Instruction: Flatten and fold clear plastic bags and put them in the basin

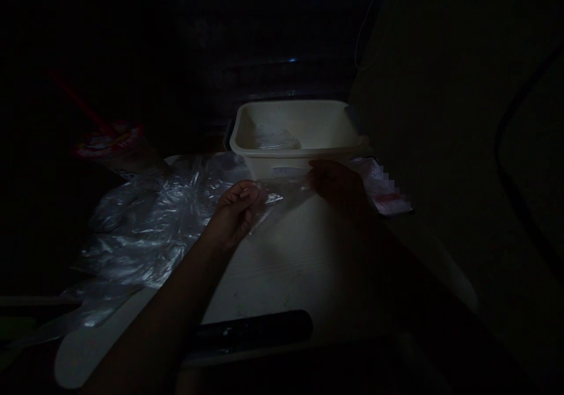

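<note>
Between my hands, above the white tabletop (282, 254), stretches a small clear plastic bag (269, 202). My left hand (235, 210) pinches its left end with thumb and fingers. My right hand (337, 182), dark in shadow, is closed at the bag's right end; its exact finger positions are hard to see. Just beyond them stands a cream plastic basin (286, 153), with some clear plastic (275, 139) lying inside. A large heap of crumpled clear plastic (167, 218) spreads to the left of my left hand.
A cup with a red patterned lid (110, 139) and a red straw (83, 104) stands at the far left. A dark, long handle-like object (259, 329) lies near the table's front edge. Right of the basin is a pink and white packet (382, 189). The room is very dim.
</note>
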